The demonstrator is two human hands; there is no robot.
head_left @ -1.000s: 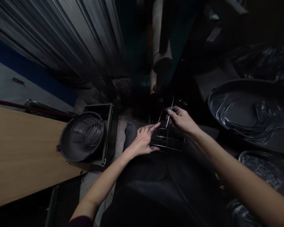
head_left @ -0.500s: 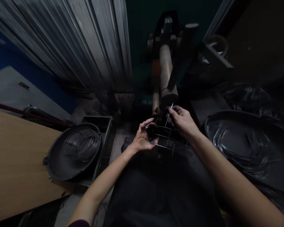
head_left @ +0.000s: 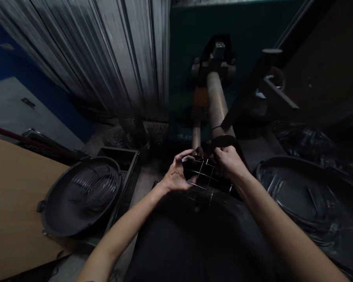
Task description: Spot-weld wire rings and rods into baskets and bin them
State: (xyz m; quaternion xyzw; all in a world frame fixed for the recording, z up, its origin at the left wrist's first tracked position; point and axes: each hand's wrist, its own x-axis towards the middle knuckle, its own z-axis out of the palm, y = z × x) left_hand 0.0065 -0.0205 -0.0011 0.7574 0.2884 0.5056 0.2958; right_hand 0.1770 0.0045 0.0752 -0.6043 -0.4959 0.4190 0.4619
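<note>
A thin wire grid (head_left: 206, 177) is held low in front of a machine's round metal arm (head_left: 217, 98). My left hand (head_left: 179, 172) curves round the grid's left edge, thumb below and fingers above. Close under the arm's end, at the grid's far right part, my right hand (head_left: 228, 160) is closed; its fingertips are in shadow, and what they hold is hidden. A thinner metal rod (head_left: 196, 133) of the machine ends just beyond my left fingertips.
At the left, a black round basin (head_left: 59, 207) holds wire rings, beside a dark crate (head_left: 132, 164). A larger basin (head_left: 300, 160) with wire pieces lies at the right. Behind stands the green machine body (head_left: 182, 51); a dark slanted bar (head_left: 247, 86) crosses near the arm.
The view has shifted, so the machine appears lower and further right. My right hand has moved down and right under the arm's end, and the upright wire at its fingertips no longer shows. The grid is tilted differently.
</note>
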